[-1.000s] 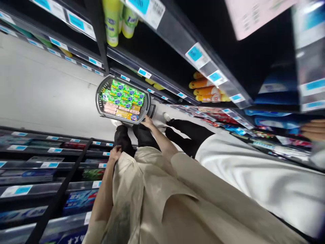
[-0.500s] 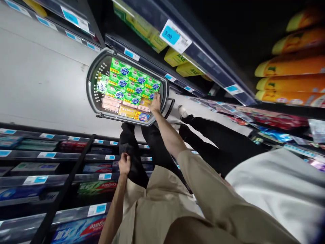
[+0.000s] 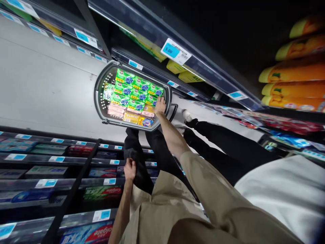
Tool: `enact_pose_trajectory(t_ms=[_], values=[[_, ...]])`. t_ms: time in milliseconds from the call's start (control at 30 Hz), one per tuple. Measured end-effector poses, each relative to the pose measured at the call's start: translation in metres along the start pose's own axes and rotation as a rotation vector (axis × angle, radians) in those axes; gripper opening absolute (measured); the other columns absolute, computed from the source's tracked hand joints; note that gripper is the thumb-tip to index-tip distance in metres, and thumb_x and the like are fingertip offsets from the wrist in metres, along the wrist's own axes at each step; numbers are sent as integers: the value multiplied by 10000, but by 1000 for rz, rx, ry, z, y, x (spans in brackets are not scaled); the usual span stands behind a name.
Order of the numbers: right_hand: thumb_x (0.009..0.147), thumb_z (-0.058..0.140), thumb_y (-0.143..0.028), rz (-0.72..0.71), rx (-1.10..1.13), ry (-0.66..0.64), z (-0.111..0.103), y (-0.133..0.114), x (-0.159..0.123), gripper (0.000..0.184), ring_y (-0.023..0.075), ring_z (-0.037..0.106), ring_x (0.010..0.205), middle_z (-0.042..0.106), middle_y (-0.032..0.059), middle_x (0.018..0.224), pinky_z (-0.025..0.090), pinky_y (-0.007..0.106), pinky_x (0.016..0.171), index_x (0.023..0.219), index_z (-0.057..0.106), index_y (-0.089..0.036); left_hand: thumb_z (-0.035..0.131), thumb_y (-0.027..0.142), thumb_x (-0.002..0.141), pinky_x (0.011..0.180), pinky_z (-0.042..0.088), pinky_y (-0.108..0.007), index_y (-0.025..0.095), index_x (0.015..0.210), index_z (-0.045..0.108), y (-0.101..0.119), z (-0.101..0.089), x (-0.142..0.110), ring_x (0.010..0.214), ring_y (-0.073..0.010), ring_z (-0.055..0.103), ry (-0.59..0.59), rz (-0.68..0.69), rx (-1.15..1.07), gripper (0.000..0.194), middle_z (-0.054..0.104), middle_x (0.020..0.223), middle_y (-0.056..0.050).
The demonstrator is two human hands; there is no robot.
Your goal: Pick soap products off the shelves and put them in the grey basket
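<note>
A grey shopping basket (image 3: 98,108) stands on the floor, filled with rows of green soap packs (image 3: 124,90) with blue lettering. My right hand (image 3: 159,105) reaches into its right end, fingers curled over the end green soap pack (image 3: 152,99). Along the basket's near side lie pink packs (image 3: 116,110), a yellow pack (image 3: 130,117) and a yellow-and-blue OMO pack (image 3: 145,121). My left hand (image 3: 130,169) rests by my black trouser leg at the knee, its fingers curled in with nothing visible in them.
Shelves with price tags (image 3: 176,51) run along the far side, holding yellow AXE packs (image 3: 190,76) and orange bottles (image 3: 291,74). Toothpaste boxes (image 3: 101,193) fill the near shelves. A person in a white top (image 3: 286,189) and black trousers stands close on my right.
The view has shifted, so everything sits slightly lower and further right. My right hand stays on the pack at the basket's right end, and my left hand remains by the knee.
</note>
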State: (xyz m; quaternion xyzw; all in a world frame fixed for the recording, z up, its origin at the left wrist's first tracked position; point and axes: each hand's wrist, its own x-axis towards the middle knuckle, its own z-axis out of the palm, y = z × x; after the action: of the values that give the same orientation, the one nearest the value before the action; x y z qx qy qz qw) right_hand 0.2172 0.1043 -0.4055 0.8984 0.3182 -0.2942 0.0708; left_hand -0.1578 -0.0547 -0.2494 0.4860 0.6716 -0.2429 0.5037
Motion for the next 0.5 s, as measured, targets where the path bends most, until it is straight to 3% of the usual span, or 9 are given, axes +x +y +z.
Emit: enact_pose_trajectory(t_ms=[167,267,400,500], values=[[909,776,-469,-3,3,-161,-10,-3,-16,721,395,412,1412,461,277,1525,407,553,1191,1412,501,-31,462,302,977,909,551,-398,249,984,586,-3,-3,2,957,-305,755,-1,-10,27,134,764,978,-109],[917,798,-437,98,108,-285,-30,-8,-43,760,340,442,1416,476,292,1516,397,438,1196,1411,452,26,465,326,979,922,563,-421,237,1039,617,3,-13,2,1006,-333,755,-8,3,48,185,767,1022,-134],[866,866,-406,161,243,-361,-82,-10,-101,667,242,639,1220,627,214,1409,501,298,1038,1308,556,-14,456,304,948,973,578,-464,232,1076,638,28,-41,-1,1127,-363,740,6,79,75,234,764,1077,-158],[792,913,-410,162,392,-387,-143,0,-160,429,225,718,1099,767,71,1149,557,262,904,1046,700,-137,435,328,945,1027,579,-446,260,1057,633,59,-72,-15,1213,-339,725,-7,186,139,237,770,1151,-134]])
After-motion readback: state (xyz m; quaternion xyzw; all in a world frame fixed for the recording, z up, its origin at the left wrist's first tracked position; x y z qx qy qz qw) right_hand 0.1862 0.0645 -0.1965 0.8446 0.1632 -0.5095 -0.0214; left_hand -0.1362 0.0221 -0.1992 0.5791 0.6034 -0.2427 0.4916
